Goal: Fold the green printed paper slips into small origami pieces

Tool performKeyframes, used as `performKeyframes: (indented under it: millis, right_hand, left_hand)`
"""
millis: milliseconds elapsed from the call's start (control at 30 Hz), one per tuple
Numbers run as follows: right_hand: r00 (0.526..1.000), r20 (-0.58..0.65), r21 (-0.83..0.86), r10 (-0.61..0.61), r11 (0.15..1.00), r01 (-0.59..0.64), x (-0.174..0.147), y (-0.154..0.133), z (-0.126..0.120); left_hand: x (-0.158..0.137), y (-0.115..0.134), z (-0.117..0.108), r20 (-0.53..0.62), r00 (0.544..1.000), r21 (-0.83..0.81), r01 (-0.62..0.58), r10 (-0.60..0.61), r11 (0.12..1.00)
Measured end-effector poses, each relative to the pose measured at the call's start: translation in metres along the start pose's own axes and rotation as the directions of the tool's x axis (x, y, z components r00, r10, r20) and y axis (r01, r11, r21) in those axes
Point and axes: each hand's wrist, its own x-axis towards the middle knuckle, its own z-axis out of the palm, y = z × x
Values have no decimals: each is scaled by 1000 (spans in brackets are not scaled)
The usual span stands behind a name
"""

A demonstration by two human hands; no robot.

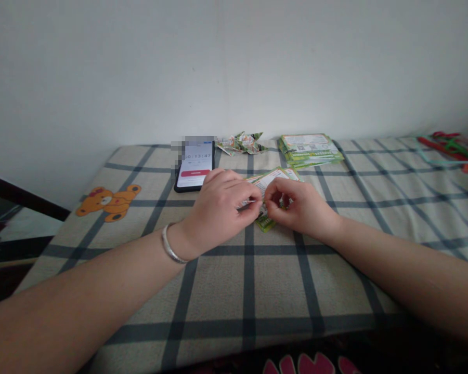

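My left hand [226,202], with a silver bangle at its wrist, is closed in a pinch on a thin pale strip [253,201], perhaps paper seen edge-on. Opposite it, my right hand [298,205] has thumb and forefinger pinched together at the strip's right end. The fingertips of both hands almost meet, and they hide most of what is between them. Below and behind them, a few green-and-white printed leaflets [273,178] lie on the checked tablecloth [218,291], partly covered by the hands.
A phone [193,174] showing a running timer lies behind my left hand. Folded star-like paper pieces [242,144] and a stack of printed leaflets [311,149] are near the wall. Coloured ribbons [452,150] lie far right. An orange teddy bear picture [109,202] is at left.
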Motion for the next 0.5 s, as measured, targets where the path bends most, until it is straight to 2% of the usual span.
performKeyframes:
  millis: [267,500]
  right_hand:
    - [1000,1,30,-22,999,22,2,1,-2]
    - [1000,-1,33,20,999,-20,2,4,-1]
  left_hand:
    - [-2,-4,2,-18,1000,-41,9,-10,999]
    - [-2,-4,1,-32,999,-73,40,-42,997]
